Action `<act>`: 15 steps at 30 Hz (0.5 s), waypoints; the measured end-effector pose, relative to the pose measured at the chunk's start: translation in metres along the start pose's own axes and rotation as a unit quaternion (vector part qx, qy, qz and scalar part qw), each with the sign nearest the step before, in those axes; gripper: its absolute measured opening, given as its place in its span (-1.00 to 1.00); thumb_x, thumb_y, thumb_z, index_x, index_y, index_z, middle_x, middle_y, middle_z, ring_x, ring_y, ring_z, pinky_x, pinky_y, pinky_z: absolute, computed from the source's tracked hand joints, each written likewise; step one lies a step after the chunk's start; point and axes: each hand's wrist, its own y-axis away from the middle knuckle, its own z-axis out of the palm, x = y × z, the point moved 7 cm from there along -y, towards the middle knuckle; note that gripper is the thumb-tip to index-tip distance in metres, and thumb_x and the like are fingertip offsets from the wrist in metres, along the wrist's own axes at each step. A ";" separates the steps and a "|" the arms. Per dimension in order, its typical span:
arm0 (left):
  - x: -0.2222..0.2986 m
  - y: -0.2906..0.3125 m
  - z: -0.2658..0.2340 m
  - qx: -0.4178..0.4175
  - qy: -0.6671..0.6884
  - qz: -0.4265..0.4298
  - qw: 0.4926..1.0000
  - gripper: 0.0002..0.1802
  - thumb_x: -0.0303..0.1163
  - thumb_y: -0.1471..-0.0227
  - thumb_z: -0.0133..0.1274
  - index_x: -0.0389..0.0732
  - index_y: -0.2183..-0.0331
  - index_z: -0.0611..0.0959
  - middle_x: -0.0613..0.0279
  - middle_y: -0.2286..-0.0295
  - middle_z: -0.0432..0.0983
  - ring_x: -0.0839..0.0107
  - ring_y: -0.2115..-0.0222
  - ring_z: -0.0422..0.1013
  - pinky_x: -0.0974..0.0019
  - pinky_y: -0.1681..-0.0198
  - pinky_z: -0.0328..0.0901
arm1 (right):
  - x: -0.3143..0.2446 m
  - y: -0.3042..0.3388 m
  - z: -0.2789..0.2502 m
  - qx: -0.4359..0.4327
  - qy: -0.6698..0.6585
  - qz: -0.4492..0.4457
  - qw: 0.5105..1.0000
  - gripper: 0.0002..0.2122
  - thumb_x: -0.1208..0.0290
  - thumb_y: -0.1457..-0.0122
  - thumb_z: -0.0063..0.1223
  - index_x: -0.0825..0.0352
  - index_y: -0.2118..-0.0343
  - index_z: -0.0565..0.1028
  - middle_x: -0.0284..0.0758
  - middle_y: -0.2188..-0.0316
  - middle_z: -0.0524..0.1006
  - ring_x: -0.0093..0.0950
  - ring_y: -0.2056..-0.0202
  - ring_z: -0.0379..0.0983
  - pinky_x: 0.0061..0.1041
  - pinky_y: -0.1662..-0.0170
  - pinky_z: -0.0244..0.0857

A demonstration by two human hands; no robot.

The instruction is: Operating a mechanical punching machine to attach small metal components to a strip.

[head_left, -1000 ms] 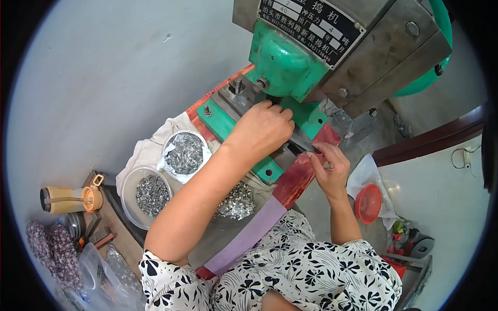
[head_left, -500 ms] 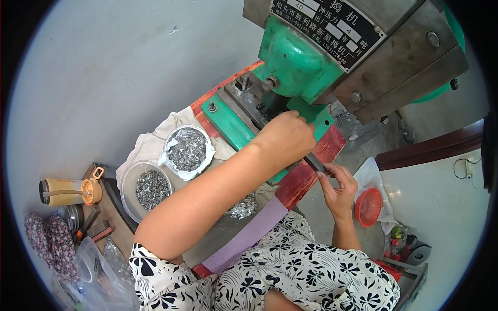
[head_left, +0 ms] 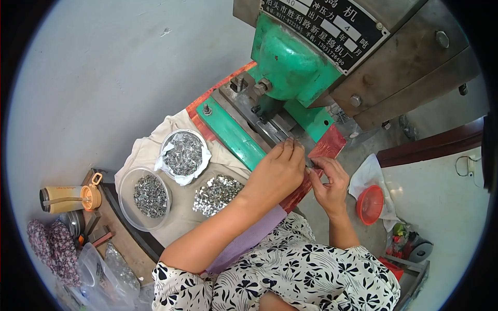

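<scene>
My left hand point(head_left: 279, 168) is at the near end of the dark metal die slot point(head_left: 268, 127) of a green press point(head_left: 293, 65). Its fingers are closed together, and whatever they pinch is hidden. Right beside it, my right hand point(head_left: 332, 182) grips a short dark metal strip point(head_left: 309, 163) between thumb and fingers; most of the strip is covered by the hands. On the cloth to the left lies a loose pile of small shiny metal pieces point(head_left: 218, 196). A clear round tub point(head_left: 122, 199) and a paper-lined bowl point(head_left: 204, 154) hold more small metal parts.
A red-painted bench edge point(head_left: 328, 145) runs under the press. At far left are an orange-capped bottle point(head_left: 70, 199), a flowered cloth bundle point(head_left: 52, 251) and plastic bags point(head_left: 101, 274). A red basin point(head_left: 370, 205) sits at right on white sheeting. A grey wall stands at left.
My left hand has drawn back from under the press head toward my right hand, uncovering the die slot and the shiny pile. My right hand has shifted slightly left and up. The view has shifted slightly.
</scene>
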 end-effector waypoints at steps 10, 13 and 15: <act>-0.018 0.010 0.005 0.019 0.000 -0.040 0.999 -0.49 -0.39 0.03 -0.02 -0.42 0.02 0.52 0.01 0.02 0.45 0.18 -0.06 0.37 0.24 -0.14 0.25 | -0.011 -0.015 0.017 0.007 0.008 -0.009 1.000 -0.77 0.58 0.09 0.30 0.41 0.32 0.57 -0.21 0.37 0.60 -0.29 0.38 0.53 -0.41 0.30 0.40; -0.021 0.013 0.008 0.018 -0.006 -0.043 0.999 -0.49 -0.39 0.03 -0.03 -0.41 0.01 0.52 0.02 0.00 0.44 0.18 -0.09 0.34 0.24 -0.16 0.24 | -0.002 -0.016 0.025 -0.002 -0.032 0.035 0.999 -0.78 0.57 0.09 0.32 0.41 0.33 0.58 -0.22 0.37 0.60 -0.30 0.39 0.53 -0.43 0.31 0.41; -0.023 0.015 0.009 0.021 -0.009 -0.051 0.998 -0.49 -0.39 0.02 -0.03 -0.40 0.01 0.52 0.03 -0.01 0.44 0.19 -0.10 0.33 0.24 -0.16 0.23 | 0.005 -0.016 0.030 -0.011 -0.063 0.072 0.995 -0.79 0.56 0.09 0.32 0.41 0.33 0.58 -0.22 0.37 0.60 -0.31 0.39 0.53 -0.44 0.31 0.41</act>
